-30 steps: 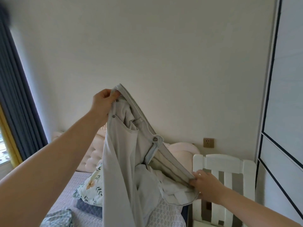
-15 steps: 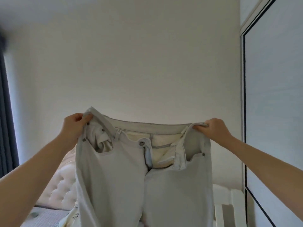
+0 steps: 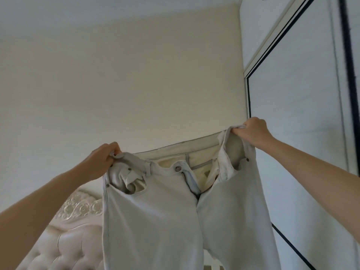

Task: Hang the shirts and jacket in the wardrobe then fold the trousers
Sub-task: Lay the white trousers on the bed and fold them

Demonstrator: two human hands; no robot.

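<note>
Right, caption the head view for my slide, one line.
Left hand and right hand hold pale trousers up by the waistband, fly open, before a cream wall beside the wardrobe door.

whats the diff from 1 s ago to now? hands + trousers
The right hand rose from low to above the left hand, pulling the bunched light grey trousers out flat, front toward the camera, fly open. The view tilted up. Unchanged: both hands grip the ends of the waistband.
</note>
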